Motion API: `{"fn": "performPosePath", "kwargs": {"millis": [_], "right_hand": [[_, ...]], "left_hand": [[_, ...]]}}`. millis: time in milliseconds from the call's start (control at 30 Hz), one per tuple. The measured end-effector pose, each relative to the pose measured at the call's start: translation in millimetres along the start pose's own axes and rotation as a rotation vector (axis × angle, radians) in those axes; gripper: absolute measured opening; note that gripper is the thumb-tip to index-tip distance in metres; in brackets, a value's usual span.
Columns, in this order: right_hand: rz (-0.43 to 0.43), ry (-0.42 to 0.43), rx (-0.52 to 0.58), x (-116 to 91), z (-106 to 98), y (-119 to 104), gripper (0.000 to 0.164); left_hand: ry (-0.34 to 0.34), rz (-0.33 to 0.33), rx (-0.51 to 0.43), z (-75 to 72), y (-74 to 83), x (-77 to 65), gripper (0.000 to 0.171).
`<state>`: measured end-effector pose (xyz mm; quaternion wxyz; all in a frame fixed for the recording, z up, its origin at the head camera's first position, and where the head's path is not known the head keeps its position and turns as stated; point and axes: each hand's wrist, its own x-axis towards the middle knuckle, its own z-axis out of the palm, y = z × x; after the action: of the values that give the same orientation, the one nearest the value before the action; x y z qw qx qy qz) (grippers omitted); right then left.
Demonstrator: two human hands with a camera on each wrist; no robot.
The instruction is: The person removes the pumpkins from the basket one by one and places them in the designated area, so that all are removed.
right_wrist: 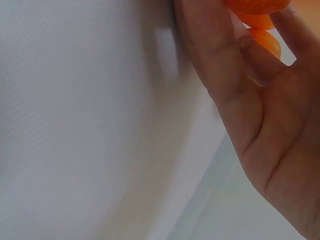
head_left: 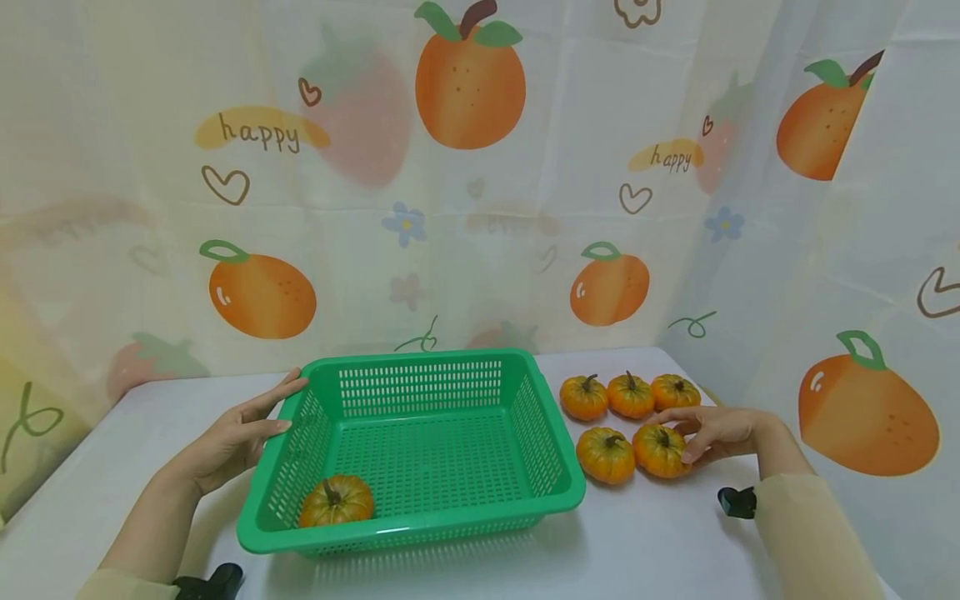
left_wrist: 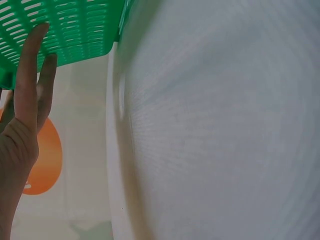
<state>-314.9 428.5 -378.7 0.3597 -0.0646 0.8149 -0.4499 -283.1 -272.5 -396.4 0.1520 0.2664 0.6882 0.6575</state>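
Note:
A green plastic basket [head_left: 435,467] with slotted walls stands on the table, and one small pumpkin [head_left: 337,500] lies in its near left corner. My left hand [head_left: 232,437] rests against the basket's left side, fingers extended; in the left wrist view two straight fingers [left_wrist: 30,80] lie along the slotted outer wall. To the right of the basket, my right hand [head_left: 720,433] grips another small pumpkin [head_left: 660,451], thumb on its near right side and fingers over the back. The right wrist view shows only the lower part of that orange pumpkin [right_wrist: 257,4] beyond the fingers.
Beside the gripped one sits a small pumpkin [head_left: 606,456], with three more behind: left [head_left: 584,397], middle [head_left: 631,395] and right [head_left: 677,392]. A printed curtain [head_left: 480,217] hangs behind the white table [head_left: 637,550] and along its right side.

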Motion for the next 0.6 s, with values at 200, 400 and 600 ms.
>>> {"fn": "performPosePath", "kwargs": {"millis": [200, 400, 600], "right_hand": [[0.007, 0.005, -0.001, 0.4, -0.5, -1.2, 0.066], [0.017, 0.016, 0.014, -1.4, 1.8, -2.6, 0.066], [0.012, 0.02, 0.017, -2.4, 1.3, -1.5, 0.067]], "left_hand": [[-0.001, -0.001, 0.001, 0.1, 0.6, 0.7, 0.062], [0.006, -0.004, 0.002, -0.7, -0.7, 0.4, 0.062], [0.011, -0.011, 0.003, -0.7, -0.8, 0.4, 0.063]]}}
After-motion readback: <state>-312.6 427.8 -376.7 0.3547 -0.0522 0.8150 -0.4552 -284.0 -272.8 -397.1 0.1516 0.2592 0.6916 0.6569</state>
